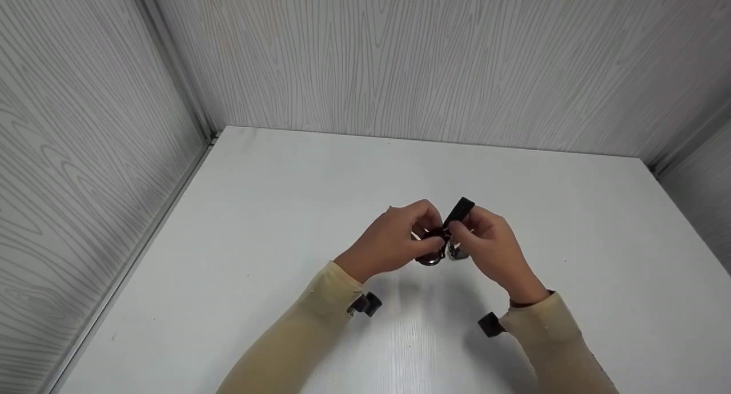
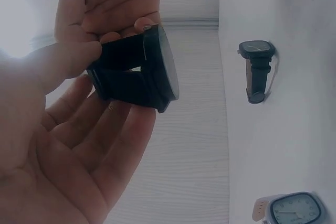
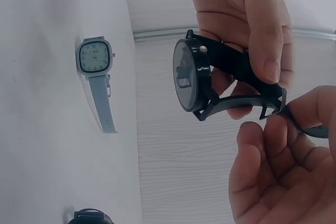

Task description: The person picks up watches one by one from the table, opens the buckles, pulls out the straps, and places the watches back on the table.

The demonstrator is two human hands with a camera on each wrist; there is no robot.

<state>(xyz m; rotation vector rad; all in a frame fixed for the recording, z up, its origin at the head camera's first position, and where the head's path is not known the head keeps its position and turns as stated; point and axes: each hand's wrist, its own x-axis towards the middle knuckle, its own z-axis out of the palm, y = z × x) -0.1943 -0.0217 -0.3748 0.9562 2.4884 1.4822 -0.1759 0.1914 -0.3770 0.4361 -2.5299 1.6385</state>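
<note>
A black wristwatch [image 3: 192, 77] with a round case is held up between both hands above the table. My left hand [image 1: 397, 237] grips its band, the thumb pressed on the strap [image 3: 239, 69] in the right wrist view. My right hand [image 1: 494, 248] pinches the other strap piece [image 1: 458, 211] by the buckle [image 3: 270, 111], fingers and thumb curled on it. The strap's free end [image 3: 316, 131] sticks out past the right fingers. In the left wrist view the dark case [image 2: 152, 69] is seen edge-on. From the head, fingers hide much of the watch.
Two more watches lie on the white table [image 1: 285, 200]: a pale one with a squarish dial [image 3: 94, 57] and a dark one [image 2: 257, 72]. Hands mostly cover them in the head view. Wood-grain panels [image 1: 371, 57] stand at the back and sides. Small black cameras [image 1: 365, 304] sit at both wrists.
</note>
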